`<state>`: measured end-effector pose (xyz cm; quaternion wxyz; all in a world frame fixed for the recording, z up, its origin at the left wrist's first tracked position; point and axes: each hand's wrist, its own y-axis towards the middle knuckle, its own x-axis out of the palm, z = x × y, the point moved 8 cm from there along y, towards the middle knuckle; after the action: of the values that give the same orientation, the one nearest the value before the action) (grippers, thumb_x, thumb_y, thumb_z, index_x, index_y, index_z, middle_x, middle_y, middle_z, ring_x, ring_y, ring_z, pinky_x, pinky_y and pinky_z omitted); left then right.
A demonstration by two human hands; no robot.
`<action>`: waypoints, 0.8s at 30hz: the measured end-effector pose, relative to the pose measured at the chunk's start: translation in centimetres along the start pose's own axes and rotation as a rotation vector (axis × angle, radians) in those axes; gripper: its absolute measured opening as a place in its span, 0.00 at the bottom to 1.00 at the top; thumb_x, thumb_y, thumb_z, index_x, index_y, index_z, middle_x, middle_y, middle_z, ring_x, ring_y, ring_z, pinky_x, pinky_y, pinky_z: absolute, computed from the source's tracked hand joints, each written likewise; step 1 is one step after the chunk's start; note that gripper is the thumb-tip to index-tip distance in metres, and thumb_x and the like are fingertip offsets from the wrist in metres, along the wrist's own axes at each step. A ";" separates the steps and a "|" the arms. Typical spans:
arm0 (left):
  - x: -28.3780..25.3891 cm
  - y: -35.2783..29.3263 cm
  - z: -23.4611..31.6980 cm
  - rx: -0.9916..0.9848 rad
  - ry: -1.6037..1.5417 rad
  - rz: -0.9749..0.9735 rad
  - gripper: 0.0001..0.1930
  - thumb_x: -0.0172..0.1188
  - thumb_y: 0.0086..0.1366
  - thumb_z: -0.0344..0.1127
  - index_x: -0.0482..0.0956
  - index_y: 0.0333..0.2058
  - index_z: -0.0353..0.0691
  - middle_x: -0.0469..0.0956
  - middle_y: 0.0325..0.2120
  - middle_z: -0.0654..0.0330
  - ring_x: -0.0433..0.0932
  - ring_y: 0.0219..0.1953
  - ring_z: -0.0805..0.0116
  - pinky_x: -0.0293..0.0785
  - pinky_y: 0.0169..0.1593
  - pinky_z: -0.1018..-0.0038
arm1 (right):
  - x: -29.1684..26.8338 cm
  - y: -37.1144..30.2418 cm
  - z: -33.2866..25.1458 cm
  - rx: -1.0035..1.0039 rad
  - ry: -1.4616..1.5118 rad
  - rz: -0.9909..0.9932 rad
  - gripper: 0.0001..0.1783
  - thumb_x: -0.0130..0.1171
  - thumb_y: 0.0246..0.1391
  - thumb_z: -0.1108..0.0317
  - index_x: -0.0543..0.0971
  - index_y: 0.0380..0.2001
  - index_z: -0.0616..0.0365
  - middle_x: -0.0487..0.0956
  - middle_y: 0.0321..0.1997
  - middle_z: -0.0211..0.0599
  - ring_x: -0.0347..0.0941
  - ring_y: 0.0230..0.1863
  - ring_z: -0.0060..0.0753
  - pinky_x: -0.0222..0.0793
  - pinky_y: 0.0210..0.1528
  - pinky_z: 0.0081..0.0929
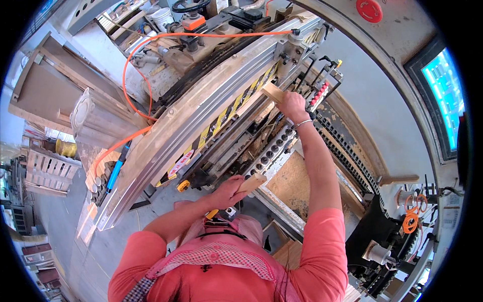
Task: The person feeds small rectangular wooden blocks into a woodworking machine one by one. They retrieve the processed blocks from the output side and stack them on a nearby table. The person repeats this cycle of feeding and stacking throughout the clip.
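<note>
My right hand reaches forward over the machine, its fingers closed on the end of a short pale wood block. That block lies close to the yellow-and-black striped rail. Nearer my body, my left hand grips a second wood piece, which points away to the right. Its far end is beside a row of black round holders on the machine's white bar. My palms hide part of both wood pieces.
A long metal beam runs diagonally on the left, with an orange hose looping over it. Sawdust covers a panel at right. Black toothed chain tracks lie beyond it. A lit screen and red stop button are at the right.
</note>
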<state>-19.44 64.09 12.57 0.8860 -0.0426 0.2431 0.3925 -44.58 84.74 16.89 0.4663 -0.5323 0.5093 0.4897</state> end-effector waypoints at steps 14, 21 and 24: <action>-0.3 0.1 0.3 0.005 -0.018 0.040 0.16 0.55 0.57 0.38 0.69 0.40 0.32 0.70 0.35 0.45 0.68 0.42 0.46 0.63 0.48 0.61 | 0.9 1.3 2.5 0.019 0.018 0.035 0.21 0.62 0.38 0.54 0.76 0.31 0.60 0.78 0.30 0.48 0.75 0.36 0.46 0.72 0.38 0.37; 0.2 -0.1 -0.1 0.015 0.042 0.010 0.18 0.55 0.58 0.38 0.68 0.42 0.31 0.69 0.37 0.44 0.67 0.43 0.45 0.62 0.51 0.62 | 1.0 1.5 2.5 0.029 0.005 0.033 0.21 0.62 0.38 0.54 0.77 0.31 0.60 0.78 0.31 0.48 0.76 0.36 0.46 0.72 0.39 0.36; 0.1 0.0 0.3 0.003 0.018 -0.009 0.17 0.55 0.58 0.38 0.68 0.42 0.31 0.70 0.37 0.45 0.67 0.44 0.46 0.62 0.51 0.62 | 1.0 1.7 2.1 0.041 0.003 0.002 0.22 0.62 0.38 0.54 0.77 0.31 0.61 0.78 0.32 0.48 0.76 0.37 0.45 0.72 0.40 0.36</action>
<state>-19.31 64.25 12.81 0.8855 -0.0459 0.2515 0.3879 -46.38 86.63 15.67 0.4759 -0.5227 0.5204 0.4790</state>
